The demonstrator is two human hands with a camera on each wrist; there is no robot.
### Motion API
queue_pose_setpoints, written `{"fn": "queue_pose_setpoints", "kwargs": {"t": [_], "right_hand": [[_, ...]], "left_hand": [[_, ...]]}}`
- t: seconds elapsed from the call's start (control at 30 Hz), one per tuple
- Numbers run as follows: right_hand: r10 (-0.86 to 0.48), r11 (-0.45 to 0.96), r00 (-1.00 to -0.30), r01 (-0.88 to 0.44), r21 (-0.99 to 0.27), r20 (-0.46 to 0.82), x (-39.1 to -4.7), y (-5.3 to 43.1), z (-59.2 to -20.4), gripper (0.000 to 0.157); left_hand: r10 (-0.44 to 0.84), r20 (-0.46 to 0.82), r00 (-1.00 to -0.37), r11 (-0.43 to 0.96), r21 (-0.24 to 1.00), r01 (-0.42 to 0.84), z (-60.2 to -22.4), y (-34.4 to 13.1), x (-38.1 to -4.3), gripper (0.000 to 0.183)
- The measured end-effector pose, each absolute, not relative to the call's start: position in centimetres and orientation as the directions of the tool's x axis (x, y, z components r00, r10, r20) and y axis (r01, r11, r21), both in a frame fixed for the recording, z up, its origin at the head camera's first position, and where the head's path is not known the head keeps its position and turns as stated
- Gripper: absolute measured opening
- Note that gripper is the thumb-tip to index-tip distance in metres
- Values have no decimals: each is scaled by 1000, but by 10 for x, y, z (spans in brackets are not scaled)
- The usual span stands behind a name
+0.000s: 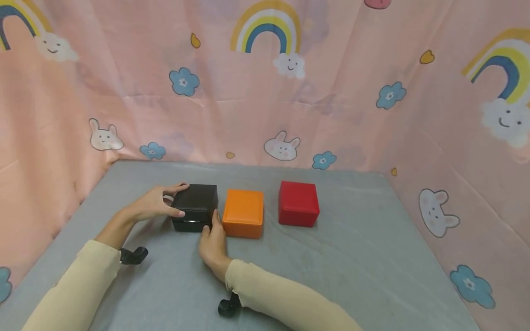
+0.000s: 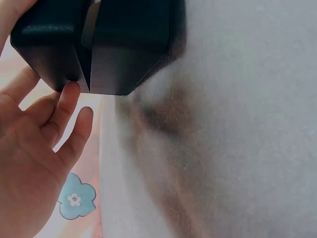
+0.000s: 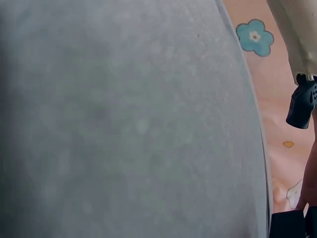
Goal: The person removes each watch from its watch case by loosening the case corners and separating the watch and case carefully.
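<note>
Boxes in three colours stand in a row on a grey-covered table (image 1: pixel 352 257), and we find the leftmost, a black lidded box (image 1: pixel 194 200), between both hands. The left hand (image 1: pixel 151 203) spans its left end, parted only as wide as the box, thumb on the front and fingers toward the back, gripping it; in the left wrist view we see fingertips against its side. The right hand (image 1: pixel 215 248) is partly closed and pinches the near right corner, thumb on the front, fingers along the side. We notice a pale strip in the seam between lid and base. Just right of those fingers sits an orange box (image 1: pixel 243 207); we cannot tell whether they touch it. A red box (image 1: pixel 298 202) stands farther right, apart from the orange one. We also see cream sleeves (image 1: pixel 78 285) and, behind the table, a pink curtain (image 1: pixel 352 110) printed with rainbows, rabbits and blue flowers.
</note>
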State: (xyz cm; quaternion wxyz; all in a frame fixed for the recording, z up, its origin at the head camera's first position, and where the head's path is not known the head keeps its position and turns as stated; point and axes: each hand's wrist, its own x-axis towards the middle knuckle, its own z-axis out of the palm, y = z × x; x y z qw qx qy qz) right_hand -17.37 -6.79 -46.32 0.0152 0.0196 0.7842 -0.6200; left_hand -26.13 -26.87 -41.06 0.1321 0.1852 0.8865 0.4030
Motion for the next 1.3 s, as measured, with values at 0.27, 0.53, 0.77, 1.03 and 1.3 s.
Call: {"fn": "queue_pose_setpoints", "kwargs": {"t": [0.27,0.53,0.77,1.03,1.3], "right_hand": [[-9,247,-998,61,-967,-65,-174,-64,-462,54],[23,190,-995,99,-977,-97,-173,-63,-458,57],[36,205,-994,112,-972,-107,-173,-62,-456,55],[29,236,-996,85,-968,-81,-172,-64,-456,58],[26,292,-999,29,-956,-22,-173,-65,-458,56]], "left_hand": [[429,-77,-900,612,757,227,-411,-267,-262,85],[411,-112,-905,643,740,200,-408,-267,-264,84],[428,-114,-897,636,743,209,-405,-266,-264,83],[429,-119,-896,625,755,199,-404,-268,-265,80],[433,-83,-898,597,772,216,-406,-269,-272,69]]}}
